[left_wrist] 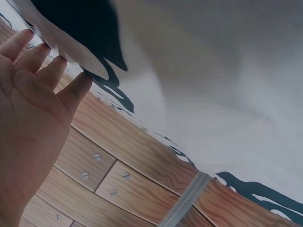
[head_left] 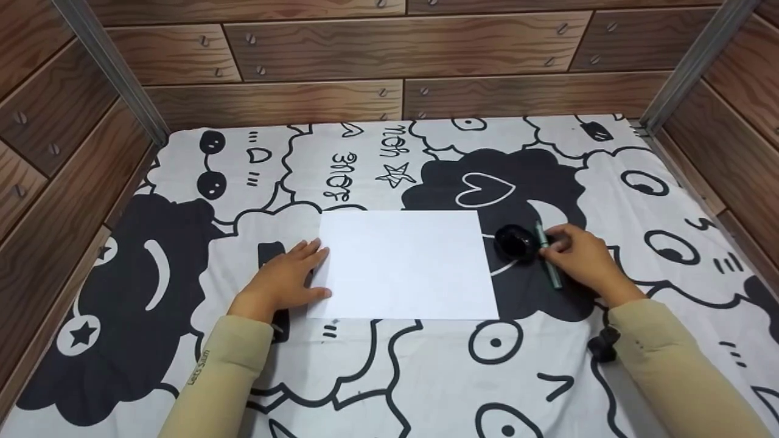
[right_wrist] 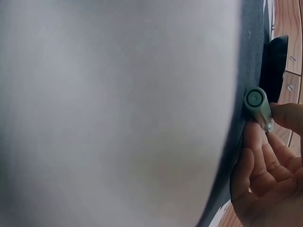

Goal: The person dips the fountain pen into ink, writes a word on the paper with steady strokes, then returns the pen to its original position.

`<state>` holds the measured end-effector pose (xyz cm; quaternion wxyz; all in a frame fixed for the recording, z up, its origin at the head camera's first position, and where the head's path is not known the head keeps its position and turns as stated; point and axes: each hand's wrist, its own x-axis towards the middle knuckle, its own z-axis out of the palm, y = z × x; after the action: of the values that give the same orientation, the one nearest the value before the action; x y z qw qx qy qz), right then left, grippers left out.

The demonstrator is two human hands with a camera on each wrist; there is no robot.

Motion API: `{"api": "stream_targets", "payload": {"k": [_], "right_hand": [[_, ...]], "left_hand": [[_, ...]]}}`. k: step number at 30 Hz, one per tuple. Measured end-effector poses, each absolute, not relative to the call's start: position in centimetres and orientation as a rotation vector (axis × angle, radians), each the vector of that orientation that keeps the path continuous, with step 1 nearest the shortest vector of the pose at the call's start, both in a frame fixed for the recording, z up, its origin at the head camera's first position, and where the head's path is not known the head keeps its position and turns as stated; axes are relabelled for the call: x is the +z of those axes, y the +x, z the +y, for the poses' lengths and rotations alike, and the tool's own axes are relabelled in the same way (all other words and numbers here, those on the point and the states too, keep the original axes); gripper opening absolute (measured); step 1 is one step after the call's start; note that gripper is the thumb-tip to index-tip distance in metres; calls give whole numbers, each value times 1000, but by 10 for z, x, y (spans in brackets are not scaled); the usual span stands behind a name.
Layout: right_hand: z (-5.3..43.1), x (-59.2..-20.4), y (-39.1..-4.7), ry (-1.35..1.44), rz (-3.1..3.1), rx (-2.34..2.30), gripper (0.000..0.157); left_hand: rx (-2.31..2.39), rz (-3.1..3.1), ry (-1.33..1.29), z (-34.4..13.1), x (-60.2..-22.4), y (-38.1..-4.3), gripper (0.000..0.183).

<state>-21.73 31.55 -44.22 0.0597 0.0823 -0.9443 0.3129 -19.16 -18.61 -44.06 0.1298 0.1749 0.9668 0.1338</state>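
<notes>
A blank white sheet of paper (head_left: 401, 264) lies on the patterned cloth in the head view. My left hand (head_left: 289, 277) rests at its left edge, fingers spread and thumb straight; in the left wrist view the left hand (left_wrist: 35, 104) shows its palm and extended fingers. To the right of the paper, my right hand (head_left: 581, 255) pinches a green marker (head_left: 551, 267) between thumb and fingers. The marker's round end (right_wrist: 255, 98) faces the right wrist camera. Just left of the marker sits a small, round, glossy black bowl (head_left: 514, 243).
A black-and-white cartoon cloth (head_left: 341, 377) covers the table. Wood-plank-patterned walls (head_left: 401, 48) enclose the back and both sides, with grey metal posts (head_left: 112, 67) in the corners. A small black object (head_left: 604, 345) shows beside the right sleeve.
</notes>
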Motion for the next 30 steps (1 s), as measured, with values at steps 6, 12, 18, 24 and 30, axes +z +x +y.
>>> {"api": "stream_targets", "payload": {"k": [6,12,18,24,30], "right_hand": [[317,-441,-216,228,-2843,977,32],[317,-436,-212,179,-2810,987,30],[315,-434,-209,126,-2742,1044,28],[317,-436,-209,163,-2678,1053,25],[318,-436,-208,206,-2656,1059,25]], "left_hand": [[407,2805,506,-185,-439,-191,79],[398,2803,499,-185,-440,-192,79],[373,2817,510,-185,-441,-192,79],[376,2820,506,-185,-442,-191,79],[385,2820,503,-185,-442,-191,78]]}}
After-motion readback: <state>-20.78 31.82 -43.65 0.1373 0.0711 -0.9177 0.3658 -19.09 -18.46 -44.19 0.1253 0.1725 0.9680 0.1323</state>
